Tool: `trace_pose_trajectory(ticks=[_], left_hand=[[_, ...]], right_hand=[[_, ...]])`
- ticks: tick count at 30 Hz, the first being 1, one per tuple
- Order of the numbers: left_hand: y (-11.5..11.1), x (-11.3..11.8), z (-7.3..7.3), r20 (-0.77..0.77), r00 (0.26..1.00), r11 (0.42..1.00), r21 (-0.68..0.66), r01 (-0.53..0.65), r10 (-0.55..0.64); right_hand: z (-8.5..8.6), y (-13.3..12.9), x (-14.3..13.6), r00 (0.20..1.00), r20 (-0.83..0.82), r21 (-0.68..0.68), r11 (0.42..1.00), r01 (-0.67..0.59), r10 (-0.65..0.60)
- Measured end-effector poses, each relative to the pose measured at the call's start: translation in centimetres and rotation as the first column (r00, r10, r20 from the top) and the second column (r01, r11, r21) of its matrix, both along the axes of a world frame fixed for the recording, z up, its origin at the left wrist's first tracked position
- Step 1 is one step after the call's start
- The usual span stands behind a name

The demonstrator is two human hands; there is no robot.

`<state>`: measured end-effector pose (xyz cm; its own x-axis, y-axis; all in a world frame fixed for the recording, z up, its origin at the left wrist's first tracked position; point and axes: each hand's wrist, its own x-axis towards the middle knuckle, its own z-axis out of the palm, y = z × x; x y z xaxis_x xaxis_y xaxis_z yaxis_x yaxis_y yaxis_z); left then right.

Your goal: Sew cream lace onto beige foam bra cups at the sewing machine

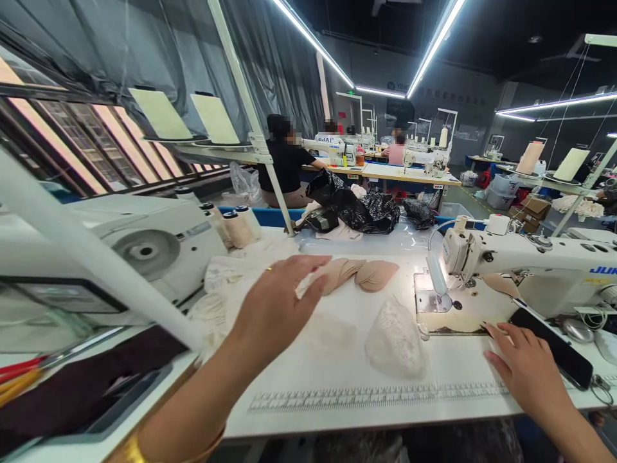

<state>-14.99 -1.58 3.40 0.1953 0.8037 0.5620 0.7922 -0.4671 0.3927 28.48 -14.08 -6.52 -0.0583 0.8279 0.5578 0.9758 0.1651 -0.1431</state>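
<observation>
My left hand point(279, 299) is raised over the left part of the white table point(289, 411), fingers stretched to the right and thumb apart, with nothing visible in it. Just beyond its fingertips lie two groups of beige cup-shaped pieces point(376, 275). A white lace piece point(396, 339) lies flat between my hands. My right hand point(523, 360) is at the front edge of the sewing machine's base plate point(448, 321), fingers spread, beside a black phone point(554, 347). A small dark pointed thing shows at its index fingertip; whether it is held is unclear.
A white sewing machine point(544, 257) stands at the right, another machine point(144, 251) at the left. Thread cones point(238, 228), white fabric point(226, 276) and black plastic bags point(366, 209) lie around the table. A printed ruler point(366, 395) runs along the front. A person point(284, 164) sits ahead.
</observation>
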Motion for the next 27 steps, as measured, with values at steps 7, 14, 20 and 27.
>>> trace_pose_trajectory(ticks=[7,14,20,27], left_hand=[[-3.9,9.2,-5.6,-0.091,0.807,0.764,-0.398,0.508,-0.584],[-7.1,11.6,-2.5,0.804,0.579,0.701,-0.335,0.63,-0.137],[-8.1,10.0,-4.2,0.922,0.339,0.171,-0.37,0.913,0.185],[-6.9,11.4,-3.9,0.889,0.44,0.25,-0.458,0.853,0.128]], right_hand=[[3.0,0.3,-7.7,0.866,-0.439,-0.142,0.933,-0.331,0.24],[2.7,-0.2,-10.9,0.309,-0.949,-0.245,0.764,-0.597,-0.063],[3.6,1.1,-12.5,0.075,-0.997,-0.051,0.808,-0.587,-0.009],[5.5,1.6,-11.6,0.607,-0.784,-0.286,0.792,-0.539,0.129]])
